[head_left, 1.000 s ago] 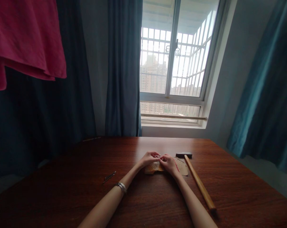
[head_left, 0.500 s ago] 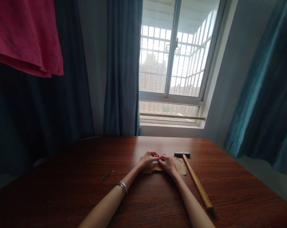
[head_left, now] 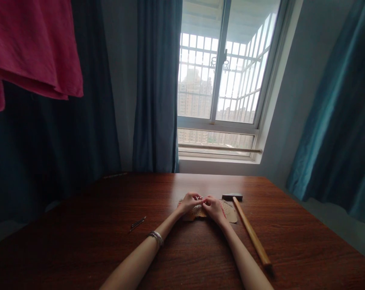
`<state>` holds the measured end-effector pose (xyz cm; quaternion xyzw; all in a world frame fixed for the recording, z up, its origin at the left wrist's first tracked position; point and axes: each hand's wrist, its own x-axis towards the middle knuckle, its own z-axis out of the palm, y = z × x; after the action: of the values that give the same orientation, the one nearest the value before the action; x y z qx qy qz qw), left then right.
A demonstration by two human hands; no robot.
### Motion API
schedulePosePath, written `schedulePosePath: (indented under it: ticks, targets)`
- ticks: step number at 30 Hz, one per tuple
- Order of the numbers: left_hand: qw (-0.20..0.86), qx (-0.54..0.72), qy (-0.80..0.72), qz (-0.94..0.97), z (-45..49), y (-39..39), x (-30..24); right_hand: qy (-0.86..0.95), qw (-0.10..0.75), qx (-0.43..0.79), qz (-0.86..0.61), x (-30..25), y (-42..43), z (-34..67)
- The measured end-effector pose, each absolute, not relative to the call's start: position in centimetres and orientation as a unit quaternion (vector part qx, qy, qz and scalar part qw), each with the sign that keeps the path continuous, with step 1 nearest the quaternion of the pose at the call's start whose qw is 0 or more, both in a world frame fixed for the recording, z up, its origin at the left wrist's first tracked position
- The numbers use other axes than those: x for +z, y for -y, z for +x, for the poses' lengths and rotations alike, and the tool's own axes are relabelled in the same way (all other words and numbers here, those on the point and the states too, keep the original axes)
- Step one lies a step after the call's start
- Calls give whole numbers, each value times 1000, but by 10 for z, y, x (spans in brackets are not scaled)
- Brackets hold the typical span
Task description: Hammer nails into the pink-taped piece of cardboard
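My left hand [head_left: 190, 201] and my right hand [head_left: 213, 207] meet fingertip to fingertip over a tan perforated piece of leather [head_left: 230, 211] lying on the wooden table [head_left: 182, 249]. Both hands are pinched closed on something small between the fingertips; it is too small to name. The left wrist wears a silver bracelet [head_left: 156, 237]. A hammer [head_left: 248, 229] with a dark head and a long wooden handle lies just right of my right hand, handle toward me.
Two thin metal tools [head_left: 137, 223] lie on the table left of my left forearm. A window [head_left: 221, 80] with bars is straight ahead, blue curtains [head_left: 155, 88] at both sides. A red cloth [head_left: 31, 48] hangs at the upper left.
The hands stay pinched together over the leather; only the view shifts slightly.
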<state>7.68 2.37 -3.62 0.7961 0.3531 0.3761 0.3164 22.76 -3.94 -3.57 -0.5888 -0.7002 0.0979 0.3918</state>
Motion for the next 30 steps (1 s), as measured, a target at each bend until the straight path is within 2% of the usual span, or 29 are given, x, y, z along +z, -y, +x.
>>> schedulePosePath:
  ticks: [10,15,21,26,28,30]
  targets:
    - [317,376,-364,791,78,-22,-36,624,278,41,-729,8,82,301]
    - [309,375,-365,794,78,-26,-41,492,110,55,-862,4,120,337]
    - [301,372,-364,799,78,-28,-42,499,52,86,-861,-5,135,332]
    - [306,374,-364,796,78,-27,-42,535,73,86,-837,-6,132,325]
    - [309,373,-367,794,78,-27,-42,535,109,101,-831,-8,130,325]
    - [312,369,-374,792,78,-26,-41,529,183,122,-819,-10,127,327]
